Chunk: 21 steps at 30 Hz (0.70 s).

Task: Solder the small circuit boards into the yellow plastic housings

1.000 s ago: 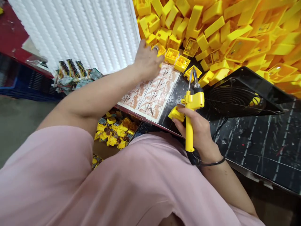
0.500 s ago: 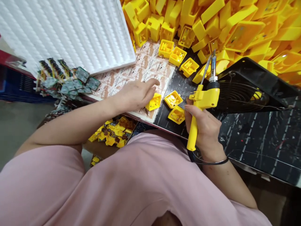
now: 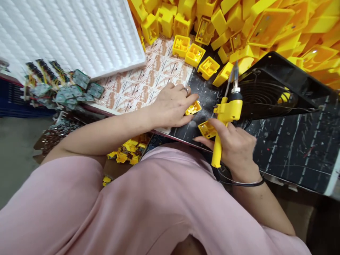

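Observation:
My left hand (image 3: 175,106) reaches over the bench edge, its thumb and forefinger closed round a small open yellow plastic case (image 3: 193,108). The hand hides part of that case. My right hand (image 3: 235,147) grips a yellow soldering gun (image 3: 228,110) with its metal tip pointing away from me. By the right thumb and fingers lies a second yellow case (image 3: 206,129), open side up; whether the fingers press on it I cannot tell. Beyond the hands, several similar cases, such as one yellow case (image 3: 208,68), stand in a row.
A heap of yellow cases (image 3: 233,21) covers the back. To the right stands a black framed fan (image 3: 271,92). White ridged foam (image 3: 79,35) leans at left, beside wired green circuit boards (image 3: 71,88). Below the bench edge is a box of yellow parts (image 3: 127,150).
My left hand has moved right, from above one case to closing round another. The right hand has shifted slightly with the soldering gun, its fingers spreading beside the nearer case. The view has shifted too.

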Tool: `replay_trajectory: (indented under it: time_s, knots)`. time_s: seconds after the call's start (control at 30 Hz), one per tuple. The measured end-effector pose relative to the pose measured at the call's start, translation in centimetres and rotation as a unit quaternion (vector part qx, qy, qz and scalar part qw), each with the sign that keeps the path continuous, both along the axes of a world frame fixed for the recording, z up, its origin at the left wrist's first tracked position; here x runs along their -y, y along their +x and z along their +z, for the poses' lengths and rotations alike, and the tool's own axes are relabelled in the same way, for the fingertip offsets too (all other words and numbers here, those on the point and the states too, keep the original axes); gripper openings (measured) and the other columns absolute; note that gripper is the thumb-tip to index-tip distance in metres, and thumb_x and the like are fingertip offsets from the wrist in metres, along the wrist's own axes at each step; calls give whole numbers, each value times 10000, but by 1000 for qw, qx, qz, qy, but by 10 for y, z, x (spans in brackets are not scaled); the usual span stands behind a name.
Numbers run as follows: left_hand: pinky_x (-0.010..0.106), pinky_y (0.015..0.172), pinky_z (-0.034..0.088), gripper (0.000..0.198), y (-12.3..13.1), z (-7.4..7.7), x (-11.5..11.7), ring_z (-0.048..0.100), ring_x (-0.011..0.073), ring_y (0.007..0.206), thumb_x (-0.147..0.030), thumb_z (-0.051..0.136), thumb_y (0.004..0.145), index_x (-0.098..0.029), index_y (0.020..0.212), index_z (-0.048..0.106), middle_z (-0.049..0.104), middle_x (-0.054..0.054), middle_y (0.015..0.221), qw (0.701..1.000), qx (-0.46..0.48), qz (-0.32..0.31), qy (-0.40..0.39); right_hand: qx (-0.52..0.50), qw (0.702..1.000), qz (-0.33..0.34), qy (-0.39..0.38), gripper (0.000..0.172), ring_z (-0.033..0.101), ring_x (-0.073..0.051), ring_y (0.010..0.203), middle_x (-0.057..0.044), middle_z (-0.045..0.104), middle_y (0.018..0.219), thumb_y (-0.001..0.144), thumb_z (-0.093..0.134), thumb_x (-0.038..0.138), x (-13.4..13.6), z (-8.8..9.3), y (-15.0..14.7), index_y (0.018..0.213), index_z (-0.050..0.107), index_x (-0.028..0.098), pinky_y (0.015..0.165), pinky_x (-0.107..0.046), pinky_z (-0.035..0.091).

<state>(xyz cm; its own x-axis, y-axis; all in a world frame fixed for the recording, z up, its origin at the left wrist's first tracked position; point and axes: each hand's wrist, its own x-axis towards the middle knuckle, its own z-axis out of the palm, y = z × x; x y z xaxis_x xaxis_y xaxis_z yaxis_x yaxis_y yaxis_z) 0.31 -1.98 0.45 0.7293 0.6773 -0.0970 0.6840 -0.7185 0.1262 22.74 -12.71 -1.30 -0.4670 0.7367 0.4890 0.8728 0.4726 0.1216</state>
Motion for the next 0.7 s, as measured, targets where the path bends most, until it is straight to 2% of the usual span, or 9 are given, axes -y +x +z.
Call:
replay_trajectory:
  time_s: [0.03,0.1,0.17,0.23,0.3,0.4,0.5,0.6,0.7]
  knots:
    - [480,1000,473,542,-2,1,-1,653,347,1194,-386,514,965,-182,1460,602,726,156,1300,999,5,-39,-27,5,1000,10,-13,442,524,-179,588,13,571,672,995,659,575,1,2,5,1220,670,195,584,-334,363]
    - [468,1091,437,628,-15,6,-3,657,295,1236,-240,494,951,-246,1579,485,719,105,1368,988,26,-122,-90,-12,997,53,-48,462,607,-209,701,-5,639,743,994,667,561,-1,3,13,1273,631,195,689,-344,430]
    - [470,1199,370,712,-34,10,-5,589,274,1380,-203,481,962,-263,1659,350,635,94,1518,979,48,-154,-122,-54,989,103,-94,466,674,-239,852,-28,719,884,997,681,515,-5,1,20,1339,574,218,863,-388,485]
    - [485,1261,323,735,-55,13,-7,465,300,1517,-289,508,992,-215,1687,280,477,138,1663,987,54,-118,-99,-97,974,144,-143,460,700,-247,952,-46,754,1017,1005,684,460,-11,-4,24,1378,529,239,973,-425,496]
    - [506,1269,333,792,-72,11,-8,408,351,1554,-418,553,993,-153,1685,274,376,196,1712,995,23,-72,-70,-108,968,156,-161,453,705,-234,934,-50,757,1035,1003,694,419,-14,-10,24,1383,523,244,944,-401,519]
    - [511,1207,419,696,-87,4,-7,547,364,1426,-483,536,990,-177,1607,439,537,161,1599,997,-33,-19,-66,-89,982,123,-116,432,672,-208,798,-37,728,924,985,722,408,-15,-19,20,1348,567,231,789,-338,516]
    - [471,1107,496,565,-90,-2,-7,666,333,1242,-467,524,973,-219,1475,592,668,103,1434,997,-34,23,-59,-83,990,81,-75,406,624,-194,724,-18,664,822,983,722,434,-13,-24,10,1310,612,220,700,-308,478]
    - [439,1081,511,582,-87,-3,-5,665,328,1249,-442,539,961,-197,1486,582,629,131,1487,998,-14,-4,-56,-80,992,72,-73,411,612,-197,728,-11,633,800,996,693,482,-13,-24,-3,1305,617,222,727,-312,493]
    - [454,1138,474,683,-82,-6,3,589,349,1372,-519,562,973,-179,1562,502,541,163,1588,999,26,-26,-34,-114,988,78,-68,505,667,-226,848,-43,696,920,973,711,545,-15,-24,-17,1332,573,218,833,-353,532]
